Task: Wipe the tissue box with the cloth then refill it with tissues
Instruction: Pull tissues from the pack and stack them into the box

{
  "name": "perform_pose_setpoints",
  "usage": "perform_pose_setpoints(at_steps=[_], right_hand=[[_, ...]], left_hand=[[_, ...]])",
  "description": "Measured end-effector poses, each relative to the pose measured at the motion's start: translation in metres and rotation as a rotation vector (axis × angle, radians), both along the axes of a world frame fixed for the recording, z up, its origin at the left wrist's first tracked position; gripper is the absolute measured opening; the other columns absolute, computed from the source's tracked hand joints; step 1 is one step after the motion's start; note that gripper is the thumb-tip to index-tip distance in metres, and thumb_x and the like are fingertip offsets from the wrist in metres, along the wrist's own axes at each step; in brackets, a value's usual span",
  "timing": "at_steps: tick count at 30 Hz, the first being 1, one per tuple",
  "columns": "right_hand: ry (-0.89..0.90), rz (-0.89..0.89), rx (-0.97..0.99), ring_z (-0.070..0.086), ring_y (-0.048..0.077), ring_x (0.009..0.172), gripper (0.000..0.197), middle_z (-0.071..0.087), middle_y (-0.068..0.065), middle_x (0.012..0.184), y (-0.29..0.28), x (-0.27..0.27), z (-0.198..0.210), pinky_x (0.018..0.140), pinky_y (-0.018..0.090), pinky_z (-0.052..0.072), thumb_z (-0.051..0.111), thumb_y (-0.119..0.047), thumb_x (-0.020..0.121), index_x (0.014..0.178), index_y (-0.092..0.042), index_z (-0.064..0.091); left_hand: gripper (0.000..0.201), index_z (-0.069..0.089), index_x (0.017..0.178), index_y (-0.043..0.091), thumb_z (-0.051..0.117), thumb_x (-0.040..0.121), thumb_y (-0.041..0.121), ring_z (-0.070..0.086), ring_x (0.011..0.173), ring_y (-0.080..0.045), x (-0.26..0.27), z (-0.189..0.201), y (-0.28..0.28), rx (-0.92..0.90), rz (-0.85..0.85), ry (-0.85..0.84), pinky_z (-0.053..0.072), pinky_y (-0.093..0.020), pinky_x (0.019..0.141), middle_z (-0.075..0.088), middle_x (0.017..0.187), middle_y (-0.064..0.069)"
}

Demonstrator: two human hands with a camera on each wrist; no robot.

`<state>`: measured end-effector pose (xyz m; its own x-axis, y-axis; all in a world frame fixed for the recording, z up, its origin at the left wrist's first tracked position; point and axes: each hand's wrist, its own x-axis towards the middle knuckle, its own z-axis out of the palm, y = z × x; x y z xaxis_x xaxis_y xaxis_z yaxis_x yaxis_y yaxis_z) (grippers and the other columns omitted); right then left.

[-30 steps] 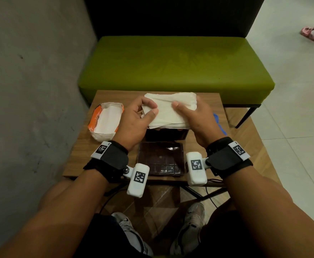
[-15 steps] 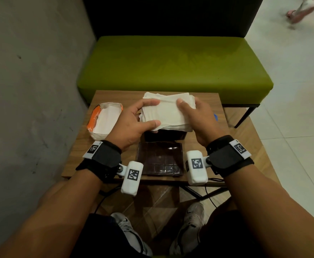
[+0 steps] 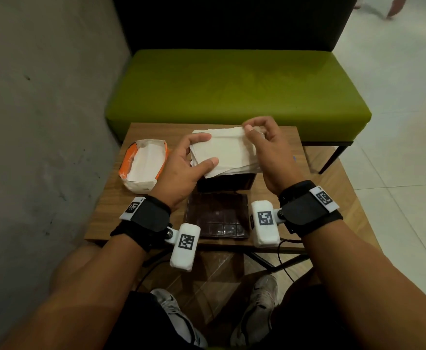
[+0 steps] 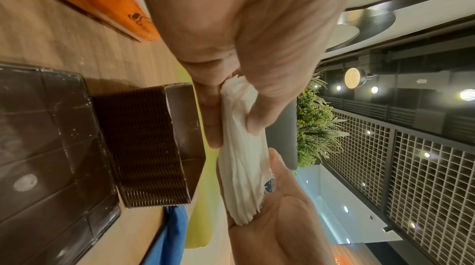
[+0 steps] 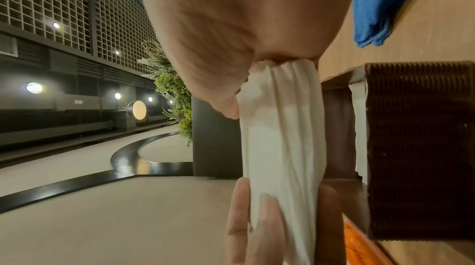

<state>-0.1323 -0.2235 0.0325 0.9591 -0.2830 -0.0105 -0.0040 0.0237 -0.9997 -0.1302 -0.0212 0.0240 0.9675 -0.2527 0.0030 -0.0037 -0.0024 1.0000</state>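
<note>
Gripping soft tissues [image 3: 228, 152] (crumpled stack) above ribbed box [image 4: 144, 143].

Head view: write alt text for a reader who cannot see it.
Both hands, left hand and right hand, hold a stack of white tissues above an open dark brown tissue box on a small wooden table, its lid lying nearer.

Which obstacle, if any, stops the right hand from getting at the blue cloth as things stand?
Probably none on the table: the blue cloth lies uncovered by the tissue box, close to the right hand. But that hand's grip is taken up with the tissue stack, so it must let go first.
</note>
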Motion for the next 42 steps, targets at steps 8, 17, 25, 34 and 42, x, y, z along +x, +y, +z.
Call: perform_pose_setpoints(at_steps=[8, 17, 25, 34, 42], right_hand=[[0.051, -0.047, 0.007, 0.062, 0.013, 0.089, 0.009, 0.067, 0.002, 0.104, 0.002, 0.005, -0.003, 0.071, 0.027, 0.052, 0.062, -0.02, 0.106, 0.112, -0.014, 0.063], [0.016, -0.11, 0.094, 0.055, 0.017, 0.082, 0.011, 0.06, 0.004, 0.092, 0.008, 0.005, -0.001, 0.065, 0.031, 0.046, 0.049, -0.014, 0.109, 0.102, -0.02, 0.054], [0.042, -0.11, 0.119, 0.056, 0.014, 0.078, 0.016, 0.062, 0.002, 0.093, 0.011, 0.007, 0.002, 0.06, 0.029, 0.046, 0.048, -0.005, 0.103, 0.102, -0.018, 0.057], [-0.015, -0.004, 0.145, 0.067, 0.025, 0.113, 0.029, 0.064, 0.011, 0.123, 0.001, 0.003, 0.004, 0.099, 0.048, 0.059, 0.069, -0.029, 0.102, 0.13, -0.031, 0.062], [-0.036, 0.18, 0.261, 0.072, 0.021, 0.113, 0.033, 0.061, 0.016, 0.144, -0.006, -0.013, 0.002, 0.09, 0.038, 0.059, 0.066, -0.01, 0.103, 0.136, -0.016, 0.067]], left_hand=[[0.057, 0.059, 0.143, 0.017, 0.075, 0.094, -0.008, 0.068, 0.111, 0.0, -0.001, -0.006, 0.001, 0.064, -0.023, -0.075, 0.057, -0.029, 0.102, 0.067, 0.13, 0.005], [0.075, 0.041, 0.164, 0.031, 0.072, 0.101, 0.005, 0.046, 0.152, -0.009, 0.005, -0.007, -0.001, 0.121, -0.061, -0.15, 0.038, -0.043, 0.128, 0.045, 0.166, 0.005], [0.06, 0.041, 0.163, 0.031, 0.059, 0.109, 0.012, 0.038, 0.155, -0.006, 0.005, -0.009, -0.003, 0.179, -0.012, -0.186, 0.033, -0.043, 0.131, 0.041, 0.168, 0.008], [0.044, 0.058, 0.147, 0.015, 0.045, 0.11, -0.005, 0.065, 0.127, -0.012, 0.003, -0.006, -0.007, 0.075, 0.052, -0.099, 0.054, -0.039, 0.112, 0.063, 0.143, 0.0], [0.043, 0.06, 0.144, 0.013, 0.039, 0.112, -0.006, 0.075, 0.111, -0.013, -0.002, 0.006, -0.011, -0.069, 0.049, 0.031, 0.067, -0.048, 0.088, 0.064, 0.134, 0.006]])
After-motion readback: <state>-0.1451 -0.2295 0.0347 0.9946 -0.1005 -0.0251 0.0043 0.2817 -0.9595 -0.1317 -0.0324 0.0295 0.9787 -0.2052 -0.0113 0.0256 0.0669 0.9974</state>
